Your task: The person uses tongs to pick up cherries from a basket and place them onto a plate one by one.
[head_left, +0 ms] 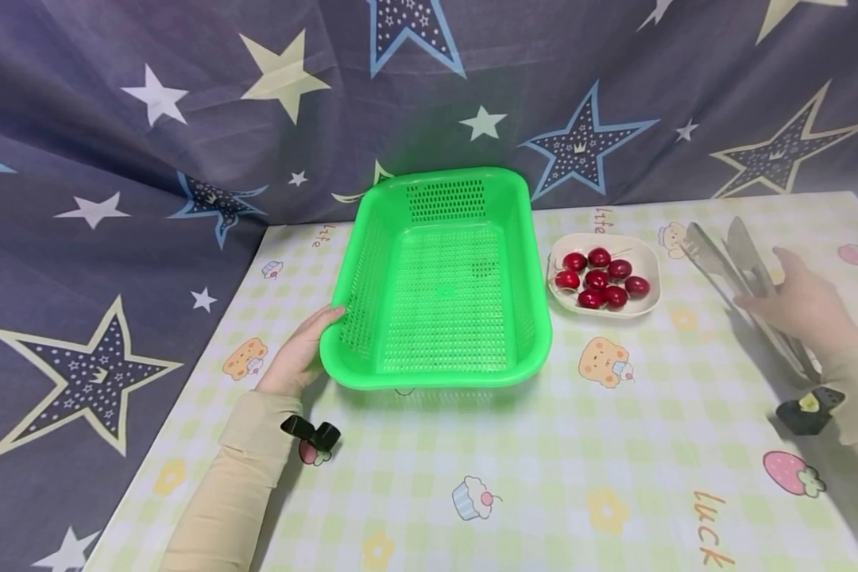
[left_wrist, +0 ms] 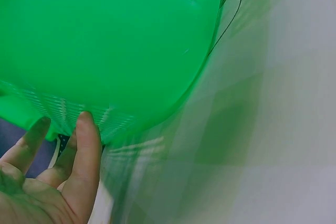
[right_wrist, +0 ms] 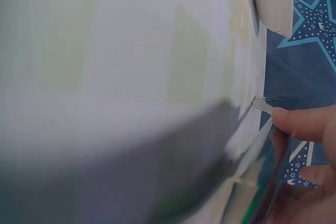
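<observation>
A bright green plastic basket (head_left: 436, 377) with perforated walls stands on the table, nothing inside it. My left hand (head_left: 296, 357) is at its left side near the front corner. In the left wrist view, the fairly straight fingers (left_wrist: 86, 150) touch or nearly touch the basket's outer wall (left_wrist: 115, 40). On the right, my right hand (head_left: 804, 306) grips a pair of metal tongs (head_left: 711, 258), thumb on one arm. Their spread tips point toward the back and hold nothing. Between basket and tongs sits a white dish (head_left: 600, 241) with several red cherries (head_left: 597, 279).
A checked, printed cloth (head_left: 543, 477) covers the table. Behind and to the left hangs a dark blue curtain with stars (head_left: 207, 135). The basket's back edge is close to this curtain. Wrist cameras (head_left: 311, 433) are strapped to both forearms.
</observation>
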Available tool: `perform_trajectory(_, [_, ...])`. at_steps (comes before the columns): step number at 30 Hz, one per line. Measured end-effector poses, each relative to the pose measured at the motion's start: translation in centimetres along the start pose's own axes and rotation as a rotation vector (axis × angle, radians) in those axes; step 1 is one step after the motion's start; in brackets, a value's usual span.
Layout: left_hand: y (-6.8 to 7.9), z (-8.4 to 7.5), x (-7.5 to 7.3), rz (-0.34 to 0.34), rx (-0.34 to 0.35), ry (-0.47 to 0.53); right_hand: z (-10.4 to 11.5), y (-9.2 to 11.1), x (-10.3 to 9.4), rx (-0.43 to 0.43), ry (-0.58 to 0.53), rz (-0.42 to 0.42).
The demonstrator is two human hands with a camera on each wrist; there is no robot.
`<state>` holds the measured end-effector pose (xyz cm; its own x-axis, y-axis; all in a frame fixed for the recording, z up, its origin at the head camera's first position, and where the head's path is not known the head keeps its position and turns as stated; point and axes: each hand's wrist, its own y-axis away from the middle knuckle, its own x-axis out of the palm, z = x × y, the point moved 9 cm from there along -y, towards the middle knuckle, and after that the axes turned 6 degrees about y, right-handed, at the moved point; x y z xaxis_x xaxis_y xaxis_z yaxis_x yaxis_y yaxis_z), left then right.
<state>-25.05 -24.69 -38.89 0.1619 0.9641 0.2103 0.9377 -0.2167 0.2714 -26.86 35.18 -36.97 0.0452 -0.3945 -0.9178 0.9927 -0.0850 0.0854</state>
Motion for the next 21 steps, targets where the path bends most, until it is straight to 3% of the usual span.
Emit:
perform_trajectory(8, [0.1, -0.1, 0.5, -0.023, -0.021, -0.001, 0.0, 0.2, 0.2, -0.004, 0.021, 0.069])
perform_trajectory(13, [-0.2, -0.2, 0.0, -0.041, -0.026, -0.018, 0.4, 0.7, -0.6, 0.014, -0.041, 0.041])
perform_trajectory(16, [0.0, -0.8, -1.0, -0.103, -0.006, -0.155, 1.5, 1.1, -1.3, 0.011, -0.077, -0.013])
perform_trajectory(21, [0.9, -2.8, -1.2, -0.193, 0.069, -0.509, 5.1, 2.2, -2.3, -0.058, -0.148, -0.103])
